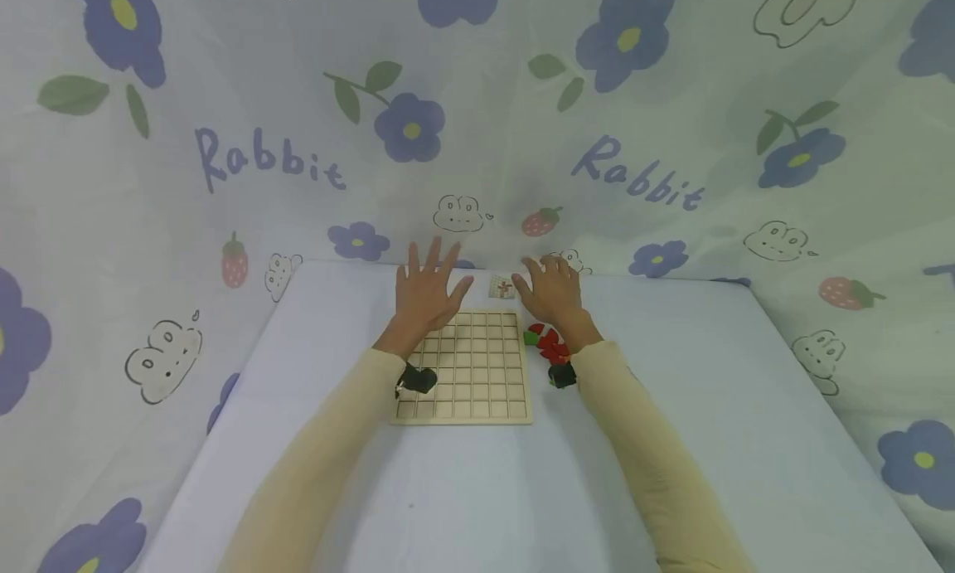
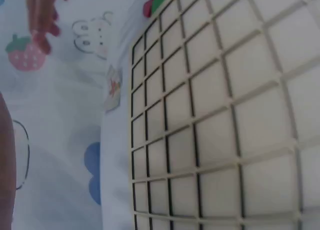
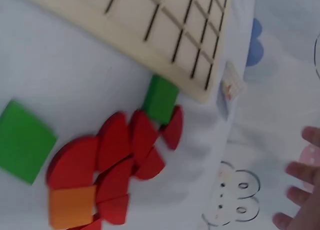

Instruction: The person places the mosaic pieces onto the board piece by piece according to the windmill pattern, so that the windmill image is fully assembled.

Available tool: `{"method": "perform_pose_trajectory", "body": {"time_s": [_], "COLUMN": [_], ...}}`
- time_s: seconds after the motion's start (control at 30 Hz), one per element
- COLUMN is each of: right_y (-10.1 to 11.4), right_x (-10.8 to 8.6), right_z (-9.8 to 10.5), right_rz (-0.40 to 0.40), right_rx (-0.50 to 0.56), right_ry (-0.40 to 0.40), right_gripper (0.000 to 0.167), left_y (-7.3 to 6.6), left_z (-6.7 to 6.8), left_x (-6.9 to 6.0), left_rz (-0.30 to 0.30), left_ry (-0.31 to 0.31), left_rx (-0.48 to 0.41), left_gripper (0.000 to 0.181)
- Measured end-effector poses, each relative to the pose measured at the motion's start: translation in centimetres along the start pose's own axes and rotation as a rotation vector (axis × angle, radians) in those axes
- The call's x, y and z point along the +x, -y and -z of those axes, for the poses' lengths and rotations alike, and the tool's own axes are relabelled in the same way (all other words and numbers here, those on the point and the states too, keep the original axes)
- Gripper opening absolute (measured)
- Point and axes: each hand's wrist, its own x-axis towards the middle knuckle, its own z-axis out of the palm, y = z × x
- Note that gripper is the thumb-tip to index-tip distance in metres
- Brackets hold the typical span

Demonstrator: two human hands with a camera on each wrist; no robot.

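Hovering with fingers (image 1: 431,256) spread, left hand (image 1: 428,296) and right hand (image 1: 554,293) hold nothing! Red blocks (image 3: 115,142) lie right of the grid board (image 1: 481,364); seemingly pre-pickup, the next move likely wants a pinch.

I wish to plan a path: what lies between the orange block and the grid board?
In the right wrist view, red pieces lie between the orange block and the grid board, then a green block close beside the board.
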Motion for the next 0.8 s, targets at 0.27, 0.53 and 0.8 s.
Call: {"method": "perform_pose_trajectory", "body": {"time_s": [0.27,0.53,0.8], "right_y": [-3.3,-5.0,-5.5], "right_x": [-2.0,-2.9,-3.1], "right_z": [-1.8,-3.7,-4.5], "right_rz": [0.051,0.079,0.084], "right_rx": [0.019,0.065,0.106], "right_ry": [0.17,0.206,0.163], "right_gripper": [0.037,0.028,0.026], "left_y": [2.7,5.2,7.3], "left_z": [-0.2,-0.8,-2.0], "left_x": [-5.7,-10.7,-14.1], "left_rz": [-0.143,-0.256,-0.304], "left_ry": [0.076,0.094,0.151], "left_rx": [0.005,-0.034,-0.092], "left_gripper": [0.068,0.064,0.066]}}
